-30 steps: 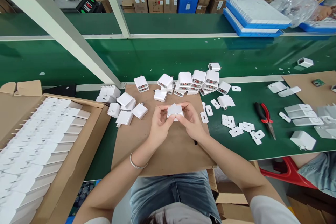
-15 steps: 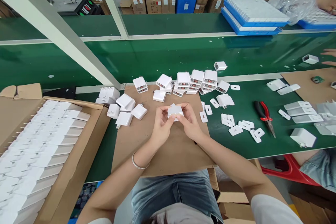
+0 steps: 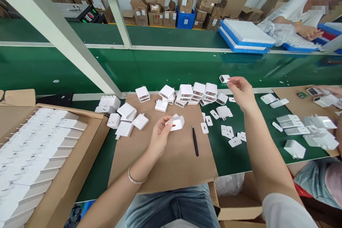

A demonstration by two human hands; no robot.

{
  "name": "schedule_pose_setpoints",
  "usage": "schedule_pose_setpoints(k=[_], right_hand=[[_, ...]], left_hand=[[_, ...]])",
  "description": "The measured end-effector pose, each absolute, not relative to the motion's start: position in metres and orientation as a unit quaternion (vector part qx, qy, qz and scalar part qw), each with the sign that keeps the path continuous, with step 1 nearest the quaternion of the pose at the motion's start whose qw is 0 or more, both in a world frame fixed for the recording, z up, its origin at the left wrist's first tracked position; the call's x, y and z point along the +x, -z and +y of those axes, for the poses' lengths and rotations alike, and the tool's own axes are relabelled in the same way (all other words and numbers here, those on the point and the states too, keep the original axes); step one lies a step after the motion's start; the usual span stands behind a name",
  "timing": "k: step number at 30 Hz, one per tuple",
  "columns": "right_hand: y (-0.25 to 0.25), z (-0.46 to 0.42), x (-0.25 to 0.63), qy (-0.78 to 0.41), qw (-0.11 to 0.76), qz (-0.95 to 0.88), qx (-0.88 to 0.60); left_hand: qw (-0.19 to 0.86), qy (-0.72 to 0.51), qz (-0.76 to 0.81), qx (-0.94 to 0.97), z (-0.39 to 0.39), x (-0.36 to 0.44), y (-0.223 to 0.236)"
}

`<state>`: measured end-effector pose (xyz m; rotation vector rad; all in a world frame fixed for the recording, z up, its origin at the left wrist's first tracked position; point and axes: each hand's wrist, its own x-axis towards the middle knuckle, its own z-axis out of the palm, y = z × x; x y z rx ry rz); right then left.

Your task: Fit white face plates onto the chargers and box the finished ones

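My left hand (image 3: pixel 160 131) pinches a white plug charger (image 3: pixel 178 123) above the cardboard mat (image 3: pixel 157 167); a red strip shows in its near end. My right hand (image 3: pixel 242 92) reaches forward, thumb and fingers closed at the right end of another white charger (image 3: pixel 223 78) over the green belt. Black tweezers (image 3: pixel 195 142) lie on the mat. Stacked chargers (image 3: pixel 199 88) stand along the mat's far edge, and more chargers (image 3: pixel 125 128) are heaped at its left. Flat white slotted plates (image 3: pixel 227 131) are scattered to the right.
An open carton (image 3: pixel 93 131) packed with white chargers stands at the left. A slanted white post (image 3: pixel 80 53) crosses the far left. Blue trays (image 3: pixel 243 48) rest on the upper shelf. At the right, a co-worker's hand (image 3: pixel 330 89) is among chargers; another person sits beyond the shelf.
Both hands held one charger together; now my left hand alone has it, tilted. My right hand has moved forward and right to the charger at the belt. The tweezers have come into view.
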<state>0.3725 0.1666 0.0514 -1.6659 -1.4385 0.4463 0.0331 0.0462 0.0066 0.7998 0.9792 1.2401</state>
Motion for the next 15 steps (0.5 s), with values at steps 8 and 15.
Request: schedule_pose_setpoints(k=[8,15], right_hand=[[0.016,0.28,0.434,-0.073,0.205,-0.492,-0.843],[0.036,0.281,0.445,-0.04,0.218,-0.502,-0.836]], left_hand=[[0.624,-0.532,0.455,0.347,0.046,0.029,-0.013],[0.596,-0.526,0.479,0.372,0.043,0.03,-0.017]])
